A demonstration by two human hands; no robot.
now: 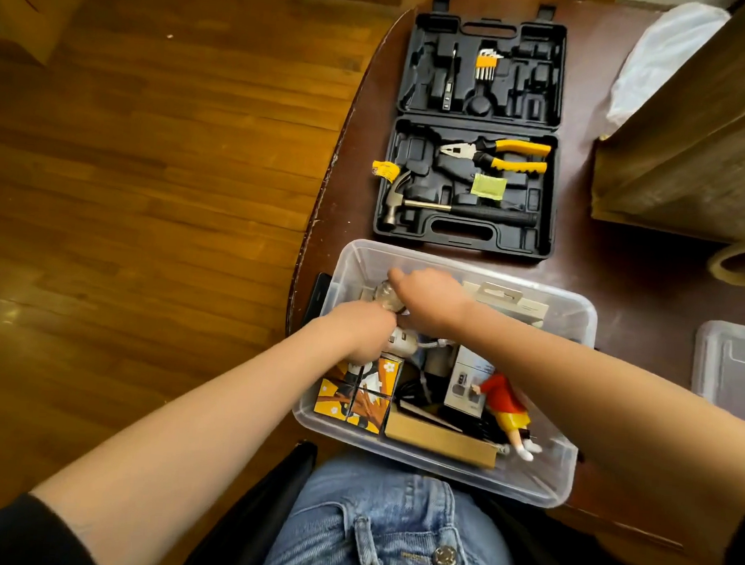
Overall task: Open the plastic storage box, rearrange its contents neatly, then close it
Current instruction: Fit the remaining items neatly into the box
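The clear plastic storage box [560,484] stands open at the table's near edge, in front of my lap. Both hands are inside its far left part. My left hand [364,333] curls around a small white object [404,342]. My right hand [427,297] reaches across above it, fingers curled near a clear rounded item [385,294]; what it holds is hidden. An orange picture-cube block [359,397], a brown cardboard box [438,441], a grey packaged item [465,383], black cables and a red-and-yellow doll [506,404] lie in the box.
The box's clear lid [738,369] lies on the table at the right. An open black tool case [472,129] with pliers, hammer and hex keys sits behind the box. A brown bag [703,130] stands at the far right. Wooden floor lies left of the table.
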